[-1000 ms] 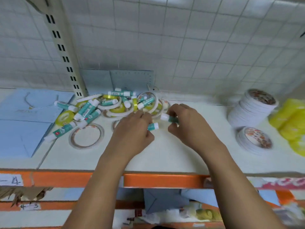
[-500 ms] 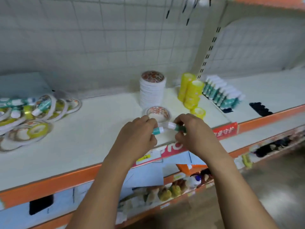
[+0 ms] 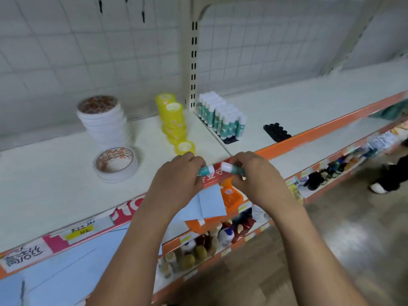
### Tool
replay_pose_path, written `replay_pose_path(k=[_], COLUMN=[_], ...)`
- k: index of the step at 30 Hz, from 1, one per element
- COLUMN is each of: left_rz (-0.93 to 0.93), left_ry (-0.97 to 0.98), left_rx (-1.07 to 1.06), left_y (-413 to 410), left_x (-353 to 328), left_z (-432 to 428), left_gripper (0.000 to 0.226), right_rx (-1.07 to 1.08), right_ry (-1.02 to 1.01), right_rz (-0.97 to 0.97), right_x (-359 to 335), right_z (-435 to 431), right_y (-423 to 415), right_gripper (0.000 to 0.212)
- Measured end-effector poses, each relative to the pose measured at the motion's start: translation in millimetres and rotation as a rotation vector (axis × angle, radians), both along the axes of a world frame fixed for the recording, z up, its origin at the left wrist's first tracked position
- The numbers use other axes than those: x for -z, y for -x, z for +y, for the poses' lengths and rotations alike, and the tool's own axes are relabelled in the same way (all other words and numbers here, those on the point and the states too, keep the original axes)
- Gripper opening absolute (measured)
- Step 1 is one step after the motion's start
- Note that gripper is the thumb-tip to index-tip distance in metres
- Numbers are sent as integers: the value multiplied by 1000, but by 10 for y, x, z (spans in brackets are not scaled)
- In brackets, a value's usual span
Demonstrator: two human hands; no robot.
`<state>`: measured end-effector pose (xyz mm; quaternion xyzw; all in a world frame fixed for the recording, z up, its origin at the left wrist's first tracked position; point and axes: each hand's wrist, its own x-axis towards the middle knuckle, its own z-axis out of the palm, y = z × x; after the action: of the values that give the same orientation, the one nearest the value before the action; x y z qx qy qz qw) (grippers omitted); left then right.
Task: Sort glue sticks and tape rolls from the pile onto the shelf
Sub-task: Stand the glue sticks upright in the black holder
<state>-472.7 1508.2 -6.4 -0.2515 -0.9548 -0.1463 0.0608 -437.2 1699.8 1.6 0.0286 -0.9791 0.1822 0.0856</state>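
My left hand [image 3: 177, 181] grips a teal and white glue stick [image 3: 206, 170] and my right hand [image 3: 256, 175] grips another glue stick [image 3: 231, 167]. Both hands hover over the orange front edge of the white shelf [image 3: 66, 184]. Behind them, upright glue sticks [image 3: 223, 117] stand in rows in a black tray. To the left stand a stack of yellow tape rolls [image 3: 173, 120], a tall stack of white tape rolls [image 3: 103, 122] and a low stack of white tape rolls [image 3: 116, 163]. The pile is out of view.
An empty black tray [image 3: 277, 132] lies right of the glue sticks. A slotted upright post [image 3: 193, 62] divides the wire-grid back wall. Lower shelves hold blue paper, an orange box [image 3: 230, 197] and small bottles. A person's shoe [image 3: 382, 186] is on the floor at right.
The view has swung right from the pile to the sorted stacks. Both hands have carried their glue sticks along, from over the pile to the shelf's front edge near the glue stick rows.
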Motion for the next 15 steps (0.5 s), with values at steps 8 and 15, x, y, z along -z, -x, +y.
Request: replay_pose_path(k=[8, 15], left_rz=[-13, -90], left_ry=[-27, -3], left_rx=[52, 57], left_y=[484, 769], left_x=[-6, 87], left_z=[399, 647], left_gripper=[29, 32], right_rx=[41, 30], right_ry=[15, 26], right_rz=[-1, -15], right_x=[-2, 10], right_z=[291, 578], right_y=[367, 710], right_gripper=[24, 27])
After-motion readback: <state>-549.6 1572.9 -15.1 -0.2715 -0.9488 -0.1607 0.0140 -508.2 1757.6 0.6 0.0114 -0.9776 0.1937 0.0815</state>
